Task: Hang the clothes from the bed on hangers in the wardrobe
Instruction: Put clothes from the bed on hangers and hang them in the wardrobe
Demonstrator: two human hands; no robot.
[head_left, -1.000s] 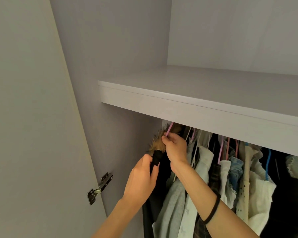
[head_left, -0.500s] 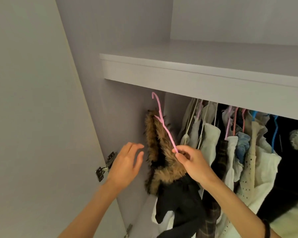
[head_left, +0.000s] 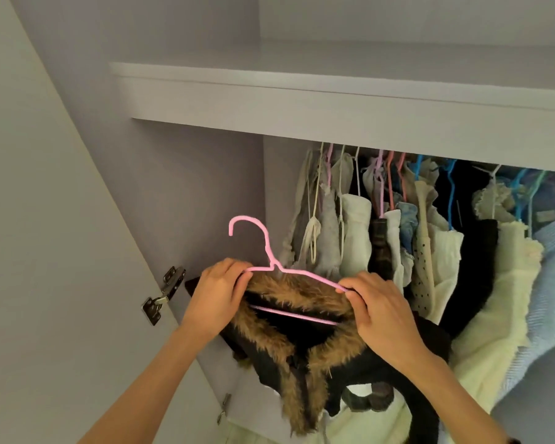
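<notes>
Soft dim even light, slightly blurred (wide-angle bend at edges), shadowed clothes

A pale wardrobe shelf spans the upper frame; beneath its front edge, garments on coloured hangers hang crowded at right.

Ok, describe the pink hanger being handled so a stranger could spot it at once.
Start at the white shelf across the wardrobe; below it, clothes hang in a row. Left of that row, in front of the side wall, both hands hold the pink hanger, left hand and right hand at its shoulders. Unlike the other hangers, its hook is free in the air, and it carries a black coat with a brown fur collar.
</notes>
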